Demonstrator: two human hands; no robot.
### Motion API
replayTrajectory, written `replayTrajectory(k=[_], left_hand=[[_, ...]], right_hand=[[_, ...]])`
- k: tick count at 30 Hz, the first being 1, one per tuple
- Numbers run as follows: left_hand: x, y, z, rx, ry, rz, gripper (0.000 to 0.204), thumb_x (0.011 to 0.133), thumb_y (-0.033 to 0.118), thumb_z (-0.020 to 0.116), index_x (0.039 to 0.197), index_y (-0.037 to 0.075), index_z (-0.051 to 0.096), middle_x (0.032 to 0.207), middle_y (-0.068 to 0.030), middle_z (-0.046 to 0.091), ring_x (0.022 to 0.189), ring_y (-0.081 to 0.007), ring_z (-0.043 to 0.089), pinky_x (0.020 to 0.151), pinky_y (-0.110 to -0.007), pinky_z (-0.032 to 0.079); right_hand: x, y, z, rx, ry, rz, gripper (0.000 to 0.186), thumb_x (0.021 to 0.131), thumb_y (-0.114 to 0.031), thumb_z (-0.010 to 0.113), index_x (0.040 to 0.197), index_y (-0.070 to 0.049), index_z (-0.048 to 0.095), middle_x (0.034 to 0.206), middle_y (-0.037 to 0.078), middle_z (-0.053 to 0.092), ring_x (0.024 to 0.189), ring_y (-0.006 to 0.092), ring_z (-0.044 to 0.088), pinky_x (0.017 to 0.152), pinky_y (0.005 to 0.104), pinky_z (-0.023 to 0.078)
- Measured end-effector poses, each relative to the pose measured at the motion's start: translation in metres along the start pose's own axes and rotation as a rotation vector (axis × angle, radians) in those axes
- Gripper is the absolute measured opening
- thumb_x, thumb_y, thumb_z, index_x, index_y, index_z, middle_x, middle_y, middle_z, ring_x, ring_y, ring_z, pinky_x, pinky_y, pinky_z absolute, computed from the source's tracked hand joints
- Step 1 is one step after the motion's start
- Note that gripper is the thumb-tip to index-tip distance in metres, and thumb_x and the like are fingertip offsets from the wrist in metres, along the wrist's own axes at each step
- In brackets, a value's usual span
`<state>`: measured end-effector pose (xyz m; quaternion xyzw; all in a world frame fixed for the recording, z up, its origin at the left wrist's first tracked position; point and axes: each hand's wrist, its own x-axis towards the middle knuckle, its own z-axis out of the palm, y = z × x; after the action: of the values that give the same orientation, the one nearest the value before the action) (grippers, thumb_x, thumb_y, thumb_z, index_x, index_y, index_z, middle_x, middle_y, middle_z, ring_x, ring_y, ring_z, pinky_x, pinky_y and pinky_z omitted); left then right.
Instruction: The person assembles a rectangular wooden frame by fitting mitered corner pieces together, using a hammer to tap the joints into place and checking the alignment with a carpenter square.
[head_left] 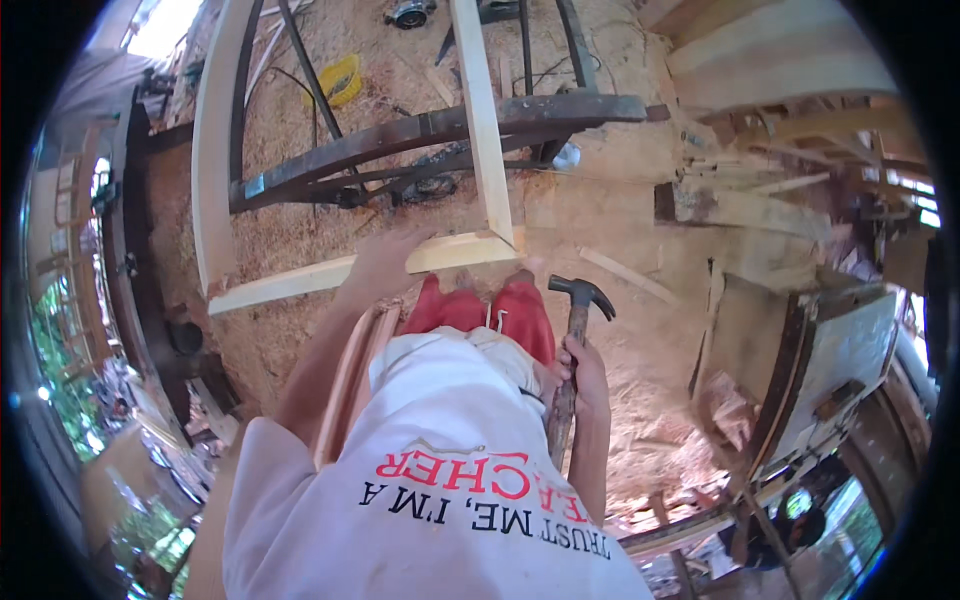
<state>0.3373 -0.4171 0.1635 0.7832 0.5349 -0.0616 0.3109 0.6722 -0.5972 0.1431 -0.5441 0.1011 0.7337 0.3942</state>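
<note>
My right hand [585, 375] is wrapped round the wooden handle of a claw hammer [577, 322], held upright beside my right thigh with its dark metal head pointing away from me. In front of me lies a pale wooden frame [300, 284]; its near rail meets a long side piece at a corner just ahead of my red shorts. Over that near rail, left of the corner, reaches my left hand [392, 256], fingers stretched out and slightly blurred, holding nothing. Whether it touches the rail or hovers just above I cannot tell.
Dark curved timbers [430, 128] cross under the frame. A yellow basket [343, 80] stands on the sawdust-covered floor [590, 215]. Loose wood strips [628, 275] lie to the right, near a thick timber [745, 210]. A panel [825, 370] leans farther right.
</note>
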Motion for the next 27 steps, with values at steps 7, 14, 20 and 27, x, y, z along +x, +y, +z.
replayTrajectory(k=[7, 14, 20, 27], left_hand=[[0.021, -0.03, -0.012, -0.209, -0.113, 0.234, 0.079, 0.076, 0.032, 0.081, 0.145, 0.009, 0.049, 0.141, -0.0191, 0.055, 0.126, -0.0382, 0.055, 0.105, -0.046, 0.045], [0.156, 0.003, -0.096, 0.188, 0.224, 0.785, 0.083, 0.064, 0.03, 0.087, 0.137, 0.015, 0.051, 0.14, -0.0124, 0.048, 0.134, -0.0314, 0.045, 0.114, -0.052, 0.03], [0.263, 0.007, -0.085, 0.545, -0.108, 1.26, 0.058, 0.064, 0.033, 0.084, 0.113, 0.017, 0.059, 0.109, -0.0019, 0.063, 0.114, -0.023, 0.059, 0.104, -0.047, 0.039], [0.259, -0.008, -0.09, 0.515, 0.006, 1.283, 0.043, 0.073, 0.032, 0.078, 0.11, 0.019, 0.06, 0.099, 0.0019, 0.063, 0.102, -0.0186, 0.061, 0.09, -0.043, 0.046]], right_hand=[[0.006, 0.055, -0.001, 0.869, -0.158, 0.216, 0.014, 0.103, -0.017, 0.054, 0.091, -0.012, 0.046, 0.069, -0.004, 0.044, 0.051, 0.0069, 0.039, 0.048, 0.0255, 0.038], [0.0, 0.102, 0.052, 1.154, -0.039, -0.01, 0.022, 0.102, -0.017, 0.055, 0.082, -0.012, 0.047, 0.068, -0.004, 0.044, 0.051, 0.0072, 0.04, 0.049, 0.0249, 0.039], [0.019, 0.094, 0.21, 1.316, -0.121, 0.101, 0.027, 0.102, -0.017, 0.053, 0.077, -0.014, 0.043, 0.067, -0.005, 0.042, 0.052, 0.0072, 0.039, 0.049, 0.0248, 0.038], [0.011, 0.117, 0.208, 1.425, -0.056, -0.017, 0.033, 0.102, -0.021, 0.053, 0.072, -0.015, 0.041, 0.062, -0.006, 0.037, 0.05, 0.0057, 0.038, 0.048, 0.023, 0.037]])
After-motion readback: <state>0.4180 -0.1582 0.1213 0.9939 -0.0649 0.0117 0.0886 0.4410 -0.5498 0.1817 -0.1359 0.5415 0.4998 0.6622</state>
